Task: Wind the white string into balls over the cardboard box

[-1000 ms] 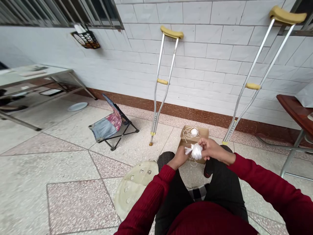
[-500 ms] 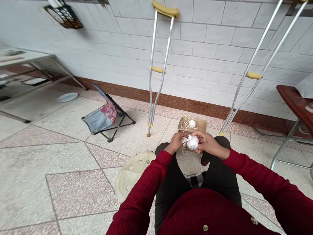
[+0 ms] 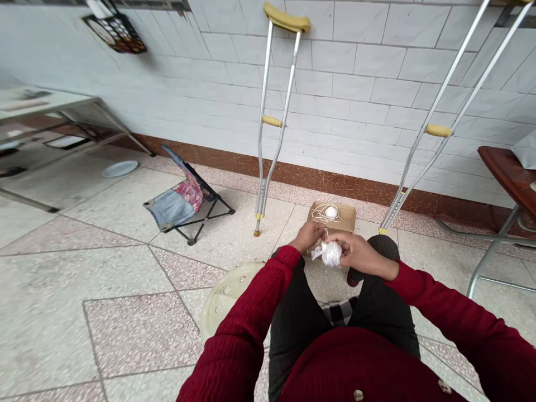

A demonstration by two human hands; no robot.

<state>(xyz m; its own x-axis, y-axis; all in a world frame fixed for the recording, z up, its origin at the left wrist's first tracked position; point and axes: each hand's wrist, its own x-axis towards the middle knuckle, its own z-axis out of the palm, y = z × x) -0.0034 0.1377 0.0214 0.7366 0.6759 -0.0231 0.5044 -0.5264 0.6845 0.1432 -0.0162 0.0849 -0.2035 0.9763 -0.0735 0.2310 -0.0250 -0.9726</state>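
Note:
Over the gap between my knees, my right hand is closed round a white, shiny ball-shaped bundle with a loose tail on its left side. I cannot tell what is inside it. Just to the left, my left hand is pinched closed above the bundle, apart from its tail. A thin pale string seems to run from its fingertips. Beyond both hands, a shallow cardboard box sits on the floor. A small white ball lies in it among loops of pale string.
Two crutches, one at centre and one at right, lean on the tiled wall. A folding chair stands left. A pale round stool is beside my left leg. A red-brown seat or table is at right.
My left hand has let go of the bundle's tail and moved slightly up. My right hand still holds the bundle, now a little lower. The view has shifted slightly.

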